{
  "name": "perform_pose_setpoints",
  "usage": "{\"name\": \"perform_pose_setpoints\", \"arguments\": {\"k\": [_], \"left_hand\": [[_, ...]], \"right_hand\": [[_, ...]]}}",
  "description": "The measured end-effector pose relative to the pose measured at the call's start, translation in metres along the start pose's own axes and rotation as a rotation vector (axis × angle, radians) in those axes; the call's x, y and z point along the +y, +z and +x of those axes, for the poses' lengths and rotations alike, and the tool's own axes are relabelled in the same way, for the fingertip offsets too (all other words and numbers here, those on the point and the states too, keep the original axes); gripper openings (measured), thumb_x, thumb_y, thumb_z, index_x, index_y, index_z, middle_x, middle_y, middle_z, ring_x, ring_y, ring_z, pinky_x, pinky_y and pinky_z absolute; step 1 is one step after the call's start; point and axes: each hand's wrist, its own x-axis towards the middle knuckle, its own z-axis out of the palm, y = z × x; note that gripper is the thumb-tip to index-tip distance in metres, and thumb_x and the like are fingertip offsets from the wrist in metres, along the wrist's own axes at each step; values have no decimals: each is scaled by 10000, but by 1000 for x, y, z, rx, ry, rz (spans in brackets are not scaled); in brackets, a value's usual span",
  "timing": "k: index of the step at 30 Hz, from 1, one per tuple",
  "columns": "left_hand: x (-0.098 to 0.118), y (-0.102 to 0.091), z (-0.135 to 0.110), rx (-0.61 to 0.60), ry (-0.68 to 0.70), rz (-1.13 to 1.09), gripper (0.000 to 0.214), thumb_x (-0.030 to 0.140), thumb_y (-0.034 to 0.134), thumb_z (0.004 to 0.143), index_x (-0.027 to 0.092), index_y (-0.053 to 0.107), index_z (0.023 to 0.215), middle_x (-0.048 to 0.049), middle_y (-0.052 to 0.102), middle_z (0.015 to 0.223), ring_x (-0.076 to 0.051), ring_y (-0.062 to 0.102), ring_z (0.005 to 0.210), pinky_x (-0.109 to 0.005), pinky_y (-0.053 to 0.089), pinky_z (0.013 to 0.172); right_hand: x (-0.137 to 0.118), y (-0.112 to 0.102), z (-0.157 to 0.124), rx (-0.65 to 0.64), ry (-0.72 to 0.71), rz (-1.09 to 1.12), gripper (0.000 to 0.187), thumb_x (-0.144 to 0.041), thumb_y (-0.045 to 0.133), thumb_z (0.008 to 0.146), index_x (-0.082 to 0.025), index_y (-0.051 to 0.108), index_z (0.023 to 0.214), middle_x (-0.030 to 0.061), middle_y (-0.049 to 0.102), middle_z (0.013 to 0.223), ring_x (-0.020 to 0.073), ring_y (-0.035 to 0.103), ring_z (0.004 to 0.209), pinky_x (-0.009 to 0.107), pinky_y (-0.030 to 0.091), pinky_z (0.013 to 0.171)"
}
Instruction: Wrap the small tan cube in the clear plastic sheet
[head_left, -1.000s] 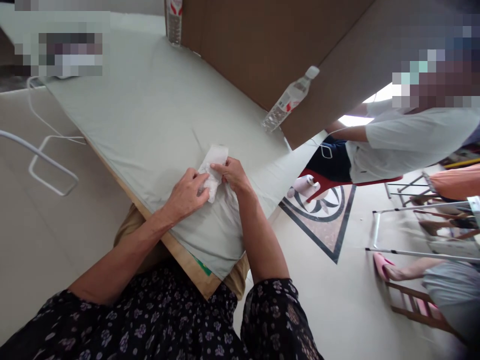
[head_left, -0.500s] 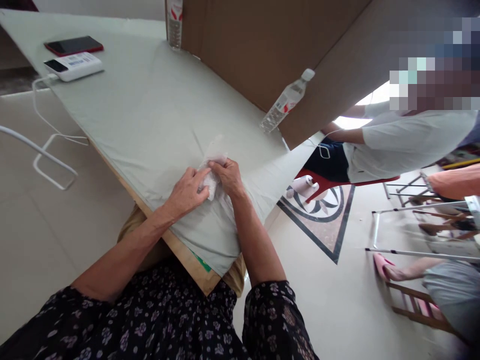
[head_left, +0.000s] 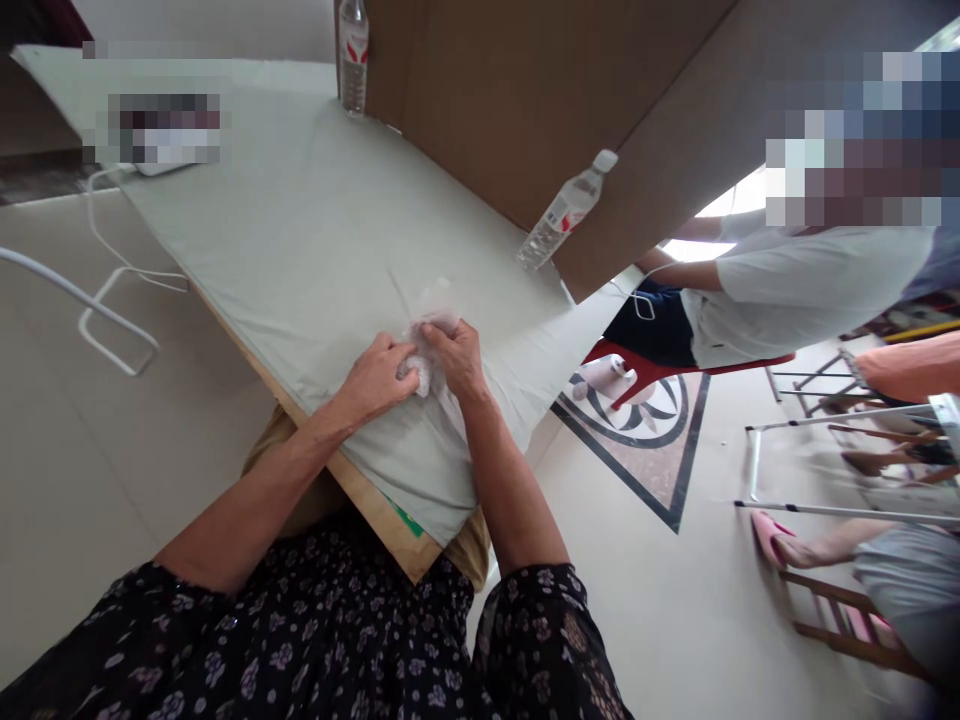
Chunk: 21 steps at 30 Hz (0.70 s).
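A small white crumpled tissue (head_left: pixel 422 368) lies on the pale green cloth over the table (head_left: pixel 300 250), near its front corner. My left hand (head_left: pixel 375 378) pinches the tissue from the left, fingers bent around it. My right hand (head_left: pixel 456 358) grips the same tissue from the right, fingers curled over its top. Most of the tissue is hidden between the two hands.
A brown cardboard screen (head_left: pixel 540 110) stands along the table's far side, with one water bottle (head_left: pixel 564 212) leaning by it and another water bottle (head_left: pixel 352 55) upright farther back. A white cable (head_left: pixel 112 250) hangs off the left edge. Another person (head_left: pixel 780 290) sits at the right on a red chair.
The tissue, a flat long strip a second ago, has been gathered into a small wad between my hands. Both hands stayed in place.
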Motion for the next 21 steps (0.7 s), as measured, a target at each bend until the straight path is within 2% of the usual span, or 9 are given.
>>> {"name": "perform_pose_setpoints", "arguments": {"k": [3, 6, 9, 12, 15, 18, 21], "left_hand": [[-3, 4, -1, 63, -8, -79, 408, 279, 636, 836, 202, 657, 1236, -64, 630, 1054, -221, 637, 925, -415, 578, 965], [-4, 9, -4, 149, -67, -158, 451, 270, 677, 813, 218, 576, 1249, -44, 642, 1046, -199, 641, 890, -396, 578, 922], [-4, 12, -6, 214, -115, -170, 494, 278, 715, 793, 213, 536, 1248, -66, 638, 1108, -214, 651, 952, -403, 575, 922], [-6, 12, -6, 252, -87, -139, 570, 258, 728, 785, 195, 513, 1309, -103, 621, 1185, -251, 636, 1081, -434, 560, 984], [-10, 8, -4, 207, 30, -112, 598, 233, 723, 797, 207, 525, 1361, -125, 591, 1293, -278, 575, 1242, -461, 505, 1102], [-14, 4, -3, 124, 120, -110, 515, 257, 695, 840, 201, 573, 1337, -138, 552, 1382, -285, 521, 1351, -452, 465, 1163], [-17, 1, -6, 106, 143, -123, 406, 254, 639, 873, 172, 598, 1269, -152, 561, 1382, -275, 525, 1375, -433, 465, 1167]], "right_hand": [[-5, -3, -5, -80, -58, -29, 218, -424, 722, 774, -224, 732, 863, 14, 749, 889, 170, 675, 864, 313, 553, 847], [-9, -5, -12, -129, -89, -63, 205, -417, 697, 809, -234, 754, 880, 21, 769, 926, 184, 694, 906, 319, 567, 862], [-11, -6, -22, -166, -128, -99, 185, -377, 657, 840, -233, 754, 905, 14, 753, 900, 173, 680, 860, 302, 563, 820], [-10, -5, -34, -199, -147, -149, 164, -349, 633, 863, -229, 737, 906, 8, 741, 856, 167, 676, 811, 304, 566, 801], [-4, -4, -45, -210, -187, -220, 145, -308, 633, 884, -238, 742, 949, 42, 789, 1071, 200, 723, 1039, 358, 565, 981], [3, -4, -55, -190, -292, -321, 204, -207, 610, 894, -253, 763, 1020, 68, 743, 1323, 227, 661, 1294, 419, 493, 1145], [9, -8, -66, -170, -368, -447, 349, -130, 553, 903, -279, 772, 1131, 63, 707, 1404, 236, 588, 1408, 469, 435, 1218]]}}
